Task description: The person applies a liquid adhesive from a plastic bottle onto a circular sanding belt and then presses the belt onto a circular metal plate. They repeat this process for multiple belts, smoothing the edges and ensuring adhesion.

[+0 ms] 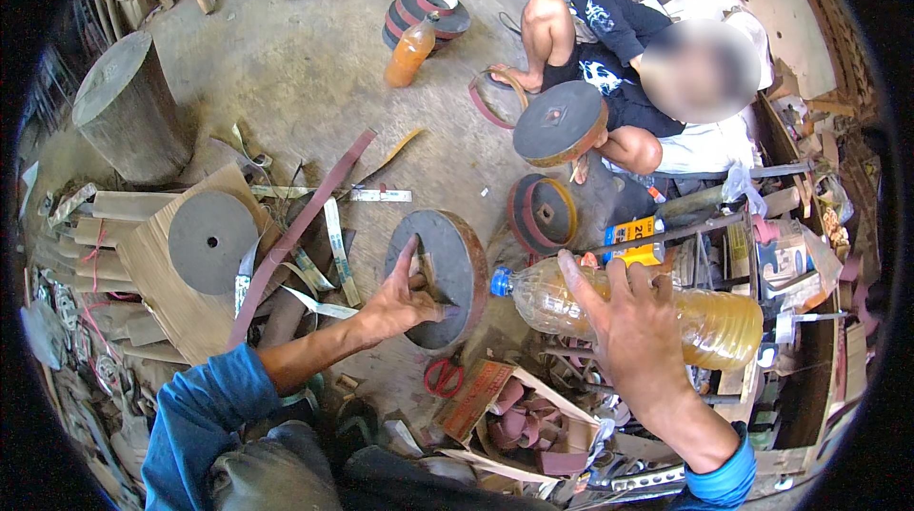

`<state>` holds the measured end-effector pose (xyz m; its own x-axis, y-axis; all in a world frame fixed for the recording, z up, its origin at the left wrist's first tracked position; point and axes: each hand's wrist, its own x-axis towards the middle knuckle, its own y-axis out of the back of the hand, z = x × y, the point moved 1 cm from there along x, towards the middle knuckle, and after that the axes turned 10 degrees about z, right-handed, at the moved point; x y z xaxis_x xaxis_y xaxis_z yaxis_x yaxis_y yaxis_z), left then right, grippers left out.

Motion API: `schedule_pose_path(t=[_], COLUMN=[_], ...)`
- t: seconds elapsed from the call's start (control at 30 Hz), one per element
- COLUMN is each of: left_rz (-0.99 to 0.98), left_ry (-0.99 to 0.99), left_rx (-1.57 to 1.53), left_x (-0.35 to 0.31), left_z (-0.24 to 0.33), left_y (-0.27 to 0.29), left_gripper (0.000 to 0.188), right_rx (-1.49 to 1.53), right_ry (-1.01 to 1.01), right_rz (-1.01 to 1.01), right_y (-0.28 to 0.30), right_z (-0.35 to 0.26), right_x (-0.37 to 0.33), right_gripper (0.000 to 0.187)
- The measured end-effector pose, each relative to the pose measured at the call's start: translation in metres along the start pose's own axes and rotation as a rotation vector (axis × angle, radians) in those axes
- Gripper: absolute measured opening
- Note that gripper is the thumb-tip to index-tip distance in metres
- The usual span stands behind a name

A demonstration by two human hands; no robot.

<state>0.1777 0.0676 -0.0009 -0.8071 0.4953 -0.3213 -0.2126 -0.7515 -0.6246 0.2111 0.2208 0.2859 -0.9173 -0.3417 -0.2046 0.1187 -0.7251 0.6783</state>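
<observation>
Stretching sideways beneath the right grip (643, 344), the bottle (712, 325) seems clasped.

Left grip (405, 303) spread, index finger (407, 256) extended, right grip (640, 332) curved, fingers (640, 280) bent

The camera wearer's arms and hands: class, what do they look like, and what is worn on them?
The left hand and right hand are ungloved. A blue left sleeve and blue right sleeve leave both wrists bare.
</observation>
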Motion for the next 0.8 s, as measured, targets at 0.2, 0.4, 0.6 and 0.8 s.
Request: schedule_pose_path(t=[0.2, 0.4, 0.6, 0.8], left_rz=[0.002, -0.012, -0.02, 0.015], left_ry=[-0.051, -0.054, -0.111, -0.156], left_rx=[0.054, 0.016, 0.037, 0.118], left_x=[0.001, -0.002, 0.001, -0.001], left_z=[0.0, 0.002, 0.008, 0.012], left_y=[0.0, -0.002, -0.002, 0.0], left_gripper=[0.124, 0.124, 0.124, 0.126], right_rx=[-0.048, -0.031, 0.046, 0.055], right_ry=[0.018, 0.027, 0.023, -0.075], right_rz=[0.009, 0.043, -0.004, 0.045], right_y=[-0.002, -0.003, -0.002, -0.002], right_z=[0.001, 0.002, -0.003, 0.001], right_x=[0.001, 0.003, -0.001, -0.009], right_gripper=[0.06, 0.061, 0.061, 0.062])
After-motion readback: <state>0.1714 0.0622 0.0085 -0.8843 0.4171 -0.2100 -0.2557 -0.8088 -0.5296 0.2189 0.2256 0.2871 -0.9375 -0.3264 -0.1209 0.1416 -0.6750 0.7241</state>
